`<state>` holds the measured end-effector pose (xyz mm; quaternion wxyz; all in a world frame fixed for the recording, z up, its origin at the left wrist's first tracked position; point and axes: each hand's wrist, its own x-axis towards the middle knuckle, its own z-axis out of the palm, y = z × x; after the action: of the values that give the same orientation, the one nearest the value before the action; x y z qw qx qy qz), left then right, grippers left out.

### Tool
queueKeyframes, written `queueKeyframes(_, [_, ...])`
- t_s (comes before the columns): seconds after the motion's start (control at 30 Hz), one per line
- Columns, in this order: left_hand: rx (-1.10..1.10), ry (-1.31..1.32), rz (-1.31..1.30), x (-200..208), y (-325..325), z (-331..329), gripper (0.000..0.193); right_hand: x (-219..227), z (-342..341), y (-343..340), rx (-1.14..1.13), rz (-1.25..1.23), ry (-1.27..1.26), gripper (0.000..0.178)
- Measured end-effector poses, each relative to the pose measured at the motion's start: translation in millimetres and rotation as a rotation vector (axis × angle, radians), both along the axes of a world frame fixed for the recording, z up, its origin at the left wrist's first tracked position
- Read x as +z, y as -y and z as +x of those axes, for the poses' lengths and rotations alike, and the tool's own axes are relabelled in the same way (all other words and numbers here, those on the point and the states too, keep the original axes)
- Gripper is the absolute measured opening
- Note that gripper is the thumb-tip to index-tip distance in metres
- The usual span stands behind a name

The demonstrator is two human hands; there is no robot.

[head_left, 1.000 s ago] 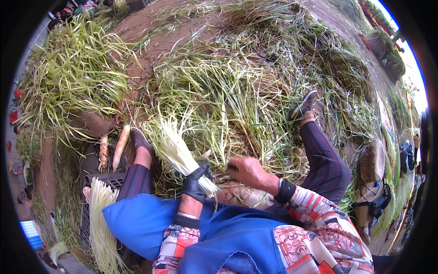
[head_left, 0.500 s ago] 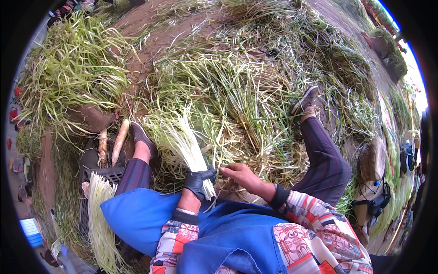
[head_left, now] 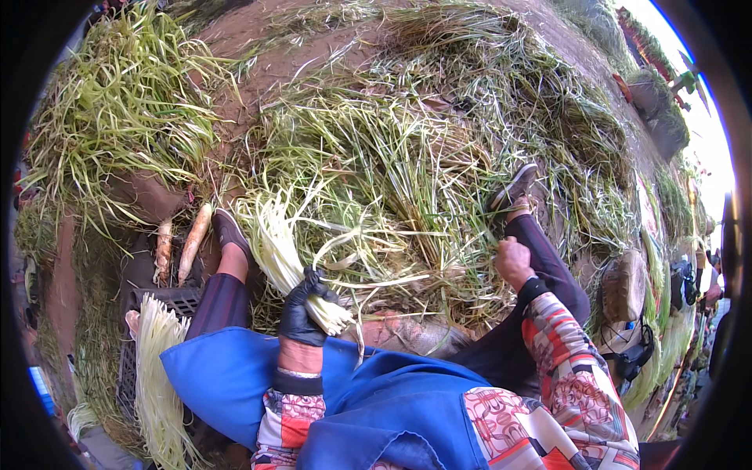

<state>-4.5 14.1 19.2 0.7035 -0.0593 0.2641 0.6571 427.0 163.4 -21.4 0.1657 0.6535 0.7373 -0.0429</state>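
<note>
My left hand [head_left: 304, 308], in a black glove, is closed round a bunch of pale, chive-like stalks [head_left: 278, 244]. The white cut ends stick out on the near side of the fist, and the yellow-green leaves fan away over the pile. A few loose pale strands trail from the bunch to the right and down over my blue apron [head_left: 227, 376]. Bare and held apart to the right, my right hand [head_left: 515, 262] is beside my right shin with its fingers curled in. Whatever may be in those fingers is too small to make out.
Loose green leaves [head_left: 376, 157] cover the ground between my feet. On the left are a leafy heap [head_left: 117, 110], two pale root-like pieces [head_left: 194, 244], and a dark crate [head_left: 178, 299] with another pale bunch [head_left: 160, 376] beside it. A black bag [head_left: 633, 356] lies at right.
My right hand has moved from beside the bunch out to the right, near my shin. My left hand and the bunch have shifted slightly left. Loose strands now stretch to the right of the bunch.
</note>
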Motion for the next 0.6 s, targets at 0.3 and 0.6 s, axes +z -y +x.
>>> queueKeyframes(0.3, [-0.084,-0.255,-0.19,0,-4,36,0.023,53,-199,53,0.012,-0.316,-1.202,0.048])
queueKeyframes(0.6, [-0.075,-0.539,-0.309,-17,1,29,0.024,97,-261,52,-0.668,-0.433,-1.817,0.018])
